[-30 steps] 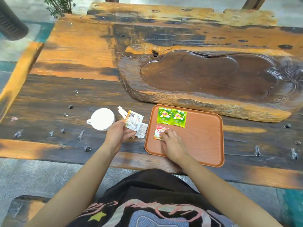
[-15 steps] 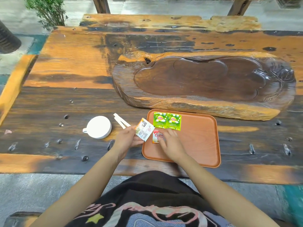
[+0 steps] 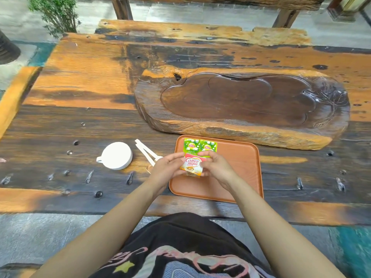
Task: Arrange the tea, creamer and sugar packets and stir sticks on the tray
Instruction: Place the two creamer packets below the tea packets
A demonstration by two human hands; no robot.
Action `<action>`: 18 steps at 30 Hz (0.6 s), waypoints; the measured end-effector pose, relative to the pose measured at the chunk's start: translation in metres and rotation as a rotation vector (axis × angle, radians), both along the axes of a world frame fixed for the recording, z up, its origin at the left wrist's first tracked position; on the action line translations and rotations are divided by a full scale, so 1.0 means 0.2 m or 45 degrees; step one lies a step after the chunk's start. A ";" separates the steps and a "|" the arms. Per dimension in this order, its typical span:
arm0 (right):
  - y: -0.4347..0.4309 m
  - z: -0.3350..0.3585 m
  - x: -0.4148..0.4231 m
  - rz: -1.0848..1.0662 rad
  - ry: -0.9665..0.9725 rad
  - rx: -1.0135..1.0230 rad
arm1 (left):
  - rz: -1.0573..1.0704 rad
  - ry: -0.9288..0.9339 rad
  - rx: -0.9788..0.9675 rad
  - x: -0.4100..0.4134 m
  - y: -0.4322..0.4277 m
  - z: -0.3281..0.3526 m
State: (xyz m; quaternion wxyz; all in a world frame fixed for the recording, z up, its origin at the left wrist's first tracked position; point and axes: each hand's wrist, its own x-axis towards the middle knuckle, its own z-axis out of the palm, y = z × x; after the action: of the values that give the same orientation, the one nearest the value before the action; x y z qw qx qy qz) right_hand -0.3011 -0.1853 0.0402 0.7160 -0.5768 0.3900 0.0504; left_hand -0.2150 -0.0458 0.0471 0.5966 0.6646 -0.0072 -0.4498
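Note:
An orange-brown tray (image 3: 236, 177) lies on the table's near edge. Two green tea packets (image 3: 199, 147) sit side by side at its far left corner. Over the tray's left part, my left hand (image 3: 167, 169) and my right hand (image 3: 217, 167) both pinch a red and yellow creamer packet (image 3: 192, 164), face up, one hand on each side. More packets may lie under it; I cannot tell. Wrapped white stir sticks (image 3: 145, 151) rest on the table just left of the tray.
A white cup (image 3: 116, 155) stands upside down left of the stir sticks. A big carved dark wooden tea board (image 3: 241, 105) lies behind the tray. The table top is rough, with knots and holes. A plant (image 3: 56, 13) stands off the far left corner.
My left hand carried its packets rightward to the tray. My right hand lifted off the tray, and both now hold the creamer packet between them. The view shifted.

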 end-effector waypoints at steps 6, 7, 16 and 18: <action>0.02 -0.02 -0.02 -0.241 0.018 0.010 | 0.054 -0.021 0.069 -0.01 -0.10 -0.03; 0.03 -0.04 -0.03 -0.297 0.027 0.047 | 0.058 -0.064 0.084 -0.01 -0.11 -0.04; -0.07 -0.25 -0.11 -0.491 0.444 -0.325 | -0.757 -1.129 0.735 -0.03 -0.07 -0.24; -0.08 -0.28 -0.11 -0.470 0.497 -0.367 | -0.825 -1.233 0.722 -0.05 -0.05 -0.28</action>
State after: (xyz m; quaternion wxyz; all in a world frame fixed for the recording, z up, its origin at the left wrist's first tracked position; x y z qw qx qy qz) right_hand -0.3236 -0.2011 -0.0168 0.5354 -0.5712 0.6216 -0.0267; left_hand -0.2249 -0.0559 -0.0080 0.1612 0.8882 -0.3564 -0.2409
